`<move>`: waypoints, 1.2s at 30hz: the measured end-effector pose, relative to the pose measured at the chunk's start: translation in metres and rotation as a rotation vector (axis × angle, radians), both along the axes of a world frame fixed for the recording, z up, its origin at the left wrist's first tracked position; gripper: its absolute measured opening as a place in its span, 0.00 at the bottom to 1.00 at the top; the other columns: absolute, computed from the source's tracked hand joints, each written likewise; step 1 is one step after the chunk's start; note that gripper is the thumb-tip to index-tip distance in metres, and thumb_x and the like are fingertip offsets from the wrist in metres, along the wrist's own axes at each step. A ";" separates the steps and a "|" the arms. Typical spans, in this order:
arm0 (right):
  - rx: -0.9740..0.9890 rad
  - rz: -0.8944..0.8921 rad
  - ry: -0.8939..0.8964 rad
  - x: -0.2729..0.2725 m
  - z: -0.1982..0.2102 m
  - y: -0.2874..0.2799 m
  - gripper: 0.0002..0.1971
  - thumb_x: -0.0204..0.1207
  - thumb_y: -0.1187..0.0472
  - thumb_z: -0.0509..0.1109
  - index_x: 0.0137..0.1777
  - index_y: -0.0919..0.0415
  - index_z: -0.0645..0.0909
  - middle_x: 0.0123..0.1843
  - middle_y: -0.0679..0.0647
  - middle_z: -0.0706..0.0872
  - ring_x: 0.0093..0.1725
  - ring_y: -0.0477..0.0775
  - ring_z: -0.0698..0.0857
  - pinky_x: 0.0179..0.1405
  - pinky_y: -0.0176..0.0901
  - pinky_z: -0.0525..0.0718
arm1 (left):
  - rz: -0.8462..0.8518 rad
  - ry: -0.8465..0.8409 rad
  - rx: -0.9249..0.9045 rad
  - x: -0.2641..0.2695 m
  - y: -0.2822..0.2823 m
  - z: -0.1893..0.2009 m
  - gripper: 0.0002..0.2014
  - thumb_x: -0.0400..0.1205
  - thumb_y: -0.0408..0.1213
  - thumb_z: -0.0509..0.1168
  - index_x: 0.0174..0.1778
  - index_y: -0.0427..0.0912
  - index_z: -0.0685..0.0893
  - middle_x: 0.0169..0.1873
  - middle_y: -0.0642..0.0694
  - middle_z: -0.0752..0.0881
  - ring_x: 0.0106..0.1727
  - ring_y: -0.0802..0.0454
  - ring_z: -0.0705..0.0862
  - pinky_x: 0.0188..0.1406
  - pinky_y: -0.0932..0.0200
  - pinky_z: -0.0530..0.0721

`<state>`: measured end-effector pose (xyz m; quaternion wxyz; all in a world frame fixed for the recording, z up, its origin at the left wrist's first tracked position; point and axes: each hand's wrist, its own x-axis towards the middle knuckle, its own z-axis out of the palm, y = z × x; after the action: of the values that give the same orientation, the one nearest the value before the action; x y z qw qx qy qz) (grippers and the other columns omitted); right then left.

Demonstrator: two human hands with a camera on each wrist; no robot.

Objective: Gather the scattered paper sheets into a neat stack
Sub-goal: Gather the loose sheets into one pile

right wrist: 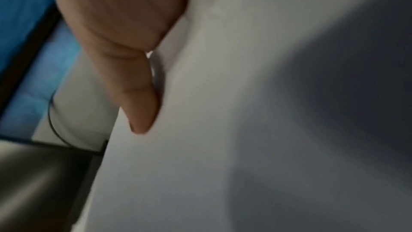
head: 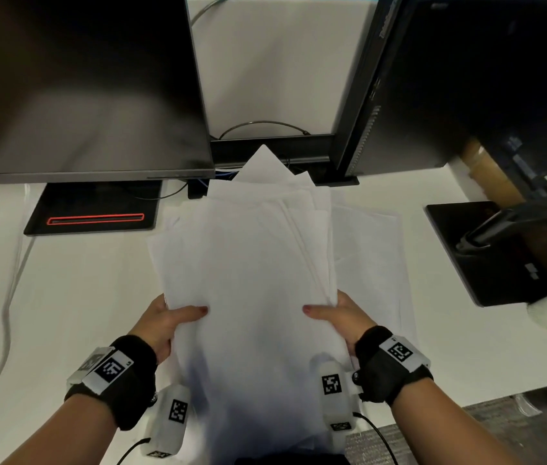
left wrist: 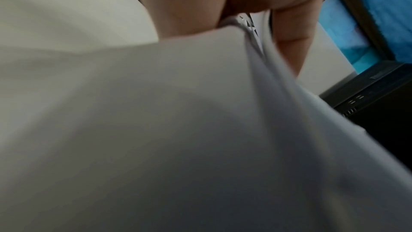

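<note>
Both hands grip the near end of a loose sheaf of sheets [head: 248,263], one at each side: the left hand [head: 161,322] has its thumb flat on top and its fingers tucked beneath the left edge, and the right hand [head: 341,317] mirrors it on the right edge. Each wrist wears a black fabric band carrying a white block with a square coded tag. The paper is thin, matte, plain white and rectangular, its layers fanned out of line, with corners poking out at the far end and stepped edges along the right. Its long axis runs straight away from the person, toward the gap between two dark monitors [head: 81,85]. The sheaf is held just over a smooth white desk [head: 74,290], where another sheet [head: 372,250] lies flat just to the right. Both wrist views are blurred; they show pale paper pinched between thumb and fingers.
</note>
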<state>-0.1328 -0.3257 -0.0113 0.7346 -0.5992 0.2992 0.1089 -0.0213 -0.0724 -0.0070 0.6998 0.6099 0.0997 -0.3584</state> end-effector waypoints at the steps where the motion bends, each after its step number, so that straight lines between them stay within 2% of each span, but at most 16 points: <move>1: 0.051 -0.006 -0.028 0.000 0.002 -0.002 0.11 0.72 0.74 0.69 0.52 0.63 0.84 0.38 0.53 0.92 0.39 0.52 0.90 0.47 0.46 0.88 | 0.012 -0.013 -0.011 0.001 0.001 0.000 0.27 0.59 0.27 0.72 0.56 0.38 0.82 0.51 0.40 0.90 0.42 0.46 0.91 0.36 0.55 0.89; 4: 0.208 -0.023 -0.089 0.001 0.012 -0.004 0.10 0.69 0.75 0.70 0.48 0.64 0.85 0.38 0.57 0.92 0.38 0.54 0.91 0.40 0.46 0.90 | -0.029 0.049 -0.079 0.005 0.006 0.001 0.44 0.52 0.35 0.79 0.68 0.44 0.75 0.59 0.38 0.87 0.57 0.40 0.87 0.54 0.46 0.85; 7: 0.088 0.006 -0.061 0.005 0.016 0.001 0.14 0.64 0.69 0.73 0.51 0.63 0.85 0.43 0.57 0.92 0.43 0.55 0.90 0.47 0.46 0.88 | -0.160 0.117 -0.099 0.006 0.011 0.006 0.50 0.37 0.41 0.86 0.59 0.39 0.83 0.48 0.38 0.91 0.45 0.42 0.91 0.39 0.52 0.89; 9: -0.060 0.026 -0.028 0.008 0.015 0.003 0.14 0.69 0.69 0.73 0.55 0.62 0.83 0.51 0.59 0.90 0.51 0.58 0.88 0.57 0.48 0.85 | -0.132 0.113 -0.070 0.008 0.015 0.005 0.52 0.34 0.41 0.86 0.59 0.33 0.83 0.48 0.35 0.91 0.43 0.41 0.91 0.36 0.53 0.90; 11: -0.116 0.047 -0.013 0.010 0.016 0.005 0.13 0.73 0.71 0.70 0.56 0.61 0.81 0.55 0.61 0.88 0.56 0.61 0.86 0.62 0.50 0.82 | -0.098 0.108 -0.041 0.010 0.018 0.004 0.48 0.40 0.38 0.86 0.60 0.33 0.83 0.51 0.32 0.90 0.44 0.39 0.91 0.39 0.49 0.90; 15: -0.169 0.091 0.037 0.012 0.009 0.011 0.14 0.74 0.69 0.68 0.60 0.62 0.80 0.54 0.60 0.87 0.56 0.60 0.86 0.59 0.48 0.82 | -0.098 0.115 0.035 0.001 0.011 0.010 0.15 0.74 0.28 0.70 0.57 0.33 0.84 0.42 0.36 0.92 0.39 0.41 0.91 0.33 0.52 0.90; 18: -0.176 -0.071 0.085 0.016 -0.004 0.010 0.10 0.76 0.60 0.68 0.56 0.60 0.82 0.50 0.59 0.88 0.50 0.59 0.87 0.56 0.50 0.85 | -0.067 0.028 0.116 -0.001 0.009 0.014 0.12 0.77 0.24 0.65 0.56 0.32 0.84 0.37 0.39 0.92 0.35 0.44 0.91 0.30 0.54 0.89; 20: -0.241 -0.356 0.170 0.025 -0.016 -0.003 0.09 0.77 0.57 0.67 0.53 0.59 0.79 0.44 0.59 0.86 0.33 0.53 0.86 0.33 0.38 0.86 | -0.045 0.005 0.178 0.000 0.013 0.011 0.13 0.77 0.24 0.66 0.57 0.29 0.83 0.35 0.39 0.92 0.33 0.45 0.91 0.30 0.54 0.89; 21: -0.290 -0.457 0.224 0.032 -0.017 -0.011 0.08 0.77 0.57 0.66 0.53 0.58 0.77 0.44 0.61 0.84 0.25 0.50 0.84 0.20 0.31 0.80 | -0.030 0.017 0.211 0.000 0.014 0.010 0.12 0.76 0.24 0.67 0.56 0.29 0.84 0.31 0.40 0.92 0.30 0.47 0.91 0.28 0.56 0.89; 23: -0.327 -0.531 0.321 0.050 -0.017 -0.023 0.10 0.76 0.56 0.66 0.53 0.58 0.74 0.45 0.63 0.84 0.14 0.47 0.80 0.11 0.28 0.72 | -0.002 0.069 0.260 -0.003 0.019 0.008 0.08 0.76 0.25 0.67 0.50 0.29 0.84 0.24 0.41 0.90 0.24 0.49 0.89 0.21 0.60 0.86; 25: -0.277 -0.562 0.350 0.068 -0.010 -0.026 0.12 0.74 0.55 0.67 0.48 0.65 0.77 0.38 0.62 0.84 0.19 0.55 0.80 0.19 0.37 0.79 | -0.008 0.104 0.275 -0.004 0.024 0.004 0.11 0.76 0.26 0.68 0.53 0.27 0.84 0.28 0.38 0.91 0.26 0.46 0.89 0.22 0.59 0.86; 27: -0.230 -0.554 0.339 0.081 -0.003 -0.023 0.16 0.73 0.55 0.70 0.50 0.69 0.78 0.33 0.59 0.82 0.26 0.58 0.81 0.24 0.39 0.79 | 0.012 0.044 0.312 -0.004 0.026 -0.003 0.12 0.75 0.25 0.69 0.53 0.26 0.84 0.35 0.35 0.91 0.29 0.45 0.90 0.27 0.56 0.89; 30: -0.252 -0.550 0.296 0.094 -0.006 -0.016 0.22 0.74 0.61 0.71 0.66 0.66 0.71 0.46 0.56 0.78 0.40 0.59 0.84 0.10 0.29 0.71 | 0.055 -0.082 0.352 -0.004 0.027 -0.004 0.12 0.74 0.24 0.69 0.54 0.29 0.83 0.39 0.38 0.90 0.32 0.51 0.90 0.35 0.57 0.89; 32: -0.303 -0.520 0.303 0.098 -0.011 -0.011 0.15 0.73 0.65 0.69 0.57 0.68 0.74 0.46 0.58 0.81 0.33 0.59 0.81 0.19 0.31 0.82 | 0.061 -0.150 0.371 -0.007 0.027 0.002 0.07 0.76 0.25 0.68 0.48 0.33 0.83 0.37 0.41 0.88 0.29 0.54 0.88 0.32 0.61 0.88; 34: -0.458 -0.416 0.325 0.097 -0.018 -0.017 0.07 0.73 0.66 0.69 0.48 0.67 0.76 0.49 0.64 0.86 0.40 0.65 0.85 0.41 0.46 0.89 | 0.122 -0.181 0.426 -0.005 0.034 0.004 0.09 0.75 0.32 0.71 0.37 0.36 0.75 0.33 0.41 0.80 0.31 0.47 0.81 0.32 0.57 0.81; 36: -0.583 -0.271 0.317 0.092 -0.015 -0.031 0.02 0.73 0.67 0.67 0.44 0.63 0.77 0.52 0.66 0.85 0.42 0.66 0.85 0.33 0.42 0.87 | 0.173 -0.177 0.445 0.001 0.049 0.003 0.20 0.72 0.39 0.74 0.32 0.40 0.66 0.30 0.43 0.71 0.33 0.48 0.72 0.34 0.55 0.70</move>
<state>-0.0408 -0.3567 -0.0266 0.4852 -0.7141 0.5045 0.0122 -0.0207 -0.0239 -0.0040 0.5825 0.7670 0.1664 -0.2115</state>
